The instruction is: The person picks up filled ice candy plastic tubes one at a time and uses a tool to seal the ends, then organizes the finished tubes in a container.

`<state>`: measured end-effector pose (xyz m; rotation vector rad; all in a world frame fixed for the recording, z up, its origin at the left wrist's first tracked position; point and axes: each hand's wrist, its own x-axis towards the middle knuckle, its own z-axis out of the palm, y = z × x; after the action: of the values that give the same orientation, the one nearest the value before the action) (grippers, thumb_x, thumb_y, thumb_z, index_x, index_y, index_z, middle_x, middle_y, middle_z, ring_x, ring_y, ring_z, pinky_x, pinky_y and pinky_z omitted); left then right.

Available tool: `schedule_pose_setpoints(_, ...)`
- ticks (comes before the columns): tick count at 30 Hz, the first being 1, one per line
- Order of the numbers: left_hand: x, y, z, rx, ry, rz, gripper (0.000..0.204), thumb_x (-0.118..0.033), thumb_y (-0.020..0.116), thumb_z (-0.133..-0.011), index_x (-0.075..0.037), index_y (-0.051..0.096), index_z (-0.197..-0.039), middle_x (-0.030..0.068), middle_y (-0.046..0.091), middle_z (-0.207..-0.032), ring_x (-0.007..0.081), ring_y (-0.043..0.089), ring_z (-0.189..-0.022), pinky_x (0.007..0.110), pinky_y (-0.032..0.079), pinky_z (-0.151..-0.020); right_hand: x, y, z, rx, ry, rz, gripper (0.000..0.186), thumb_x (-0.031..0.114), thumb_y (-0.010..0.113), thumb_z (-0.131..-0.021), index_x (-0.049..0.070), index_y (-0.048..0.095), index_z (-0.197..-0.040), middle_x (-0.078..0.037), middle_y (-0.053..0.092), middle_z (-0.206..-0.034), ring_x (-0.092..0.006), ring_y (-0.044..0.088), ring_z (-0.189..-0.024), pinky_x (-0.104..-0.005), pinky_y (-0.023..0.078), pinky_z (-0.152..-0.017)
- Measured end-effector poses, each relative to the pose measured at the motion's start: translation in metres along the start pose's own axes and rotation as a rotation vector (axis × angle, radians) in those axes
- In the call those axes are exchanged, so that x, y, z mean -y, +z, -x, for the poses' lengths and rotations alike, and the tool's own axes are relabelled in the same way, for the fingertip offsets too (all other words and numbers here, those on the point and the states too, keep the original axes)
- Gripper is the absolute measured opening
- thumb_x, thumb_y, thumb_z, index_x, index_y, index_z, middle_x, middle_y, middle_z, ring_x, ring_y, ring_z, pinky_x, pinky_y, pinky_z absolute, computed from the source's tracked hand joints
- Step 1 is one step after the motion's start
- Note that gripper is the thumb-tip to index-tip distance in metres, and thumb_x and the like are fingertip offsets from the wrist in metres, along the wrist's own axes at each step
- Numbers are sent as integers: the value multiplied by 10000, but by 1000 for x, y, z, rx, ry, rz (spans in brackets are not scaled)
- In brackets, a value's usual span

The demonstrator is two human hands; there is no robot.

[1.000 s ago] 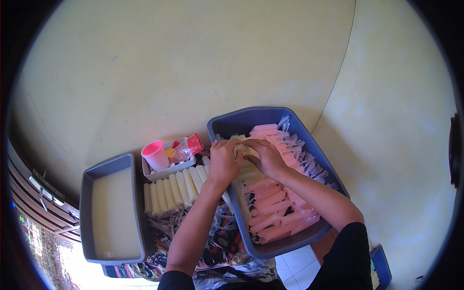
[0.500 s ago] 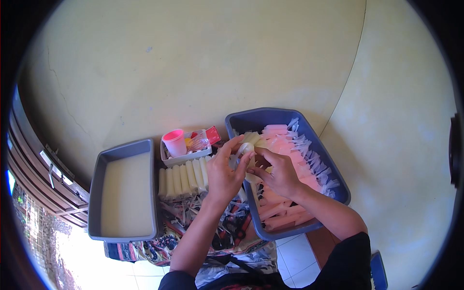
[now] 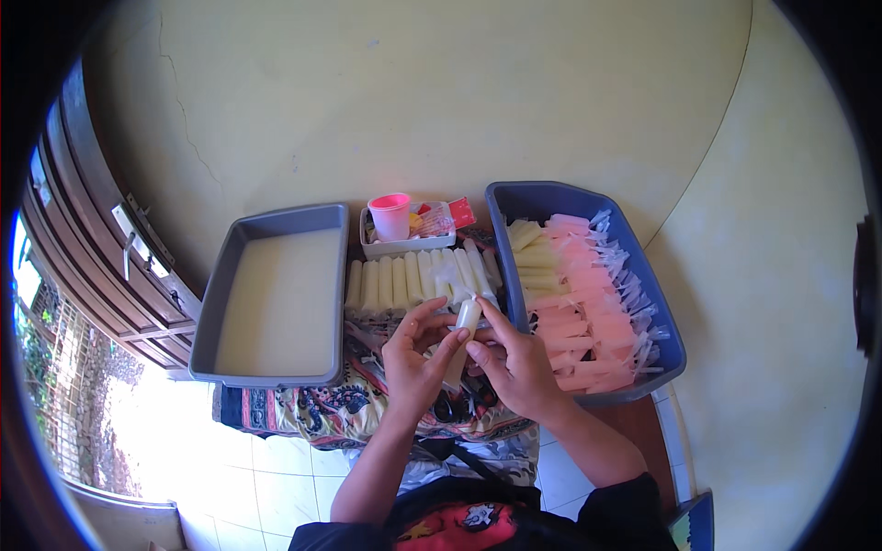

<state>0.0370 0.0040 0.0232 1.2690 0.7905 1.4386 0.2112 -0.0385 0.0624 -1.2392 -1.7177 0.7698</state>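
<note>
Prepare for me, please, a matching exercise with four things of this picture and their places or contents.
1. Pink cup
2. Left basin
3. Right tub
4. Pale tube nearest the person

A. Holds pink and pale yellow tubes
B. Between left grip and right grip
C. In small white box
D. Holds whitish contents

Pairs: 1-C, 2-D, 3-A, 4-B

"What's being held?"
"The left hand (image 3: 415, 360) and right hand (image 3: 522, 372) both grip one pale tube (image 3: 469, 316)."
"And around that?"
"Milky liquid (image 3: 280, 298) in the left tub (image 3: 266, 378), a row of whitish tubes (image 3: 398, 281) beside it, pink tubes (image 3: 590, 268) in the right tub (image 3: 551, 196)."
</note>
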Motion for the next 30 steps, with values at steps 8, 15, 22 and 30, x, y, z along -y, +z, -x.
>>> schedule_pose_setpoints(8,-1,-35,18,-73,-10,-204,275,-79,855,-979,35,799,-1223,108,824,-1110,137,767,-1000,295,613,-901,2,57,3,-155,3,-171,492,162,649,-1132,-8,472,-1559,-205,813,-1087,-242,838,-887,-335,677,-727)
schedule_pose_setpoints(15,-21,-56,28,43,149,-704,409,-37,873,-899,-25,799,-1301,175,820,-1190,238,807,-1058,349,614,-943,-36,90,-1,-187,144,-465,412,122,638,-1134,-17,500,-1496,-197,817,-1083,-193,824,-879,-323,678,-724)
schedule_pose_setpoints(22,-11,-61,26,18,104,-729,416,-15,878,-862,-53,811,-1271,169,817,-1186,306,803,-1081,398,615,-968,-43,83,11,-113,74,-98,565,141,732,-1077,2,492,-1569,-183,781,-1175,-258,816,-921,-369,660,-788)
schedule_pose_setpoints(30,11,-70,24,-19,171,-773,384,2,854,-865,-67,804,-1238,151,809,-1157,354,773,-1054,426,620,-926,-53,65,48,9,45,706,700,297,883,-882,23,632,-1474,-210,627,-1423,-420,671,-1232,-545,511,-1071)
